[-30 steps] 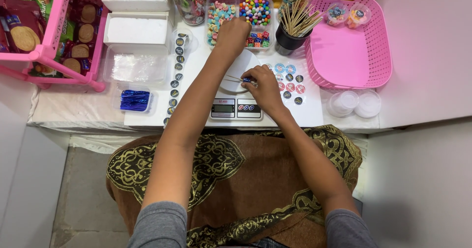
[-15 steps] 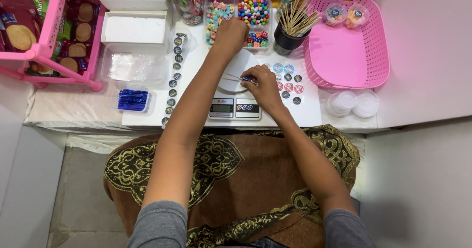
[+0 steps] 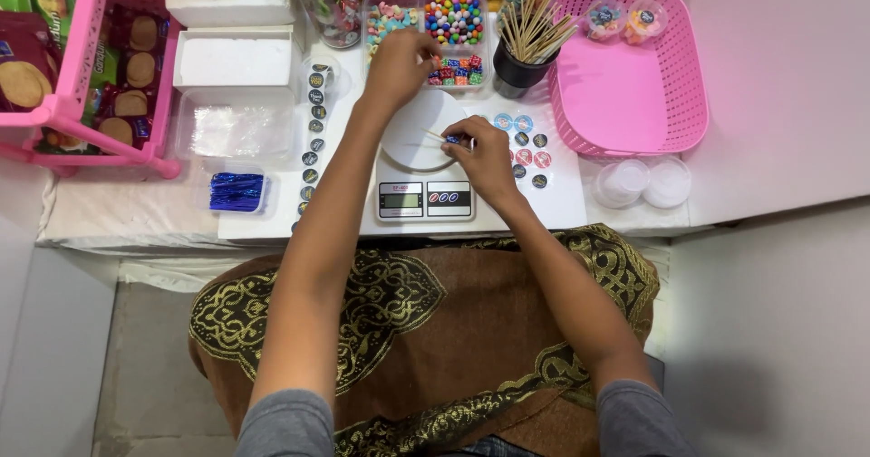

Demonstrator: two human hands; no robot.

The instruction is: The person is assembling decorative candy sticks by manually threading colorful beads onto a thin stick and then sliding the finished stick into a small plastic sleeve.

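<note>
Head view, looking straight down at a white surface with the person seated at it, a brown and gold patterned cloth over the lap.

Right hand: fingers pinched narrow around a thin wooden stick, held near its right end. The stick lies almost level over the round white platform of a small digital kitchen scale. A small blue bit shows at the fingertips; cannot tell what it is.

Left hand: reaches forward past the scale to the near edge of a clear divided tray of coloured sweets. Fingers curled downward and close together. Cannot tell whether they grip anything.

Around the scale:
- Just right of it, a cluster of small round stickers lies on the surface.
- Left of it, a strip of round stickers runs toward the near edge.
- A black cup of wooden sticks stands beside the tray, right of it.
- A pink perforated basket sits at the right, two small filled cups in its far corner.
- Two clear round lids lie near its front edge.
- A clear tub of blue foil ties sits at the left.
- A pink rack of biscuits stands far left.
</note>
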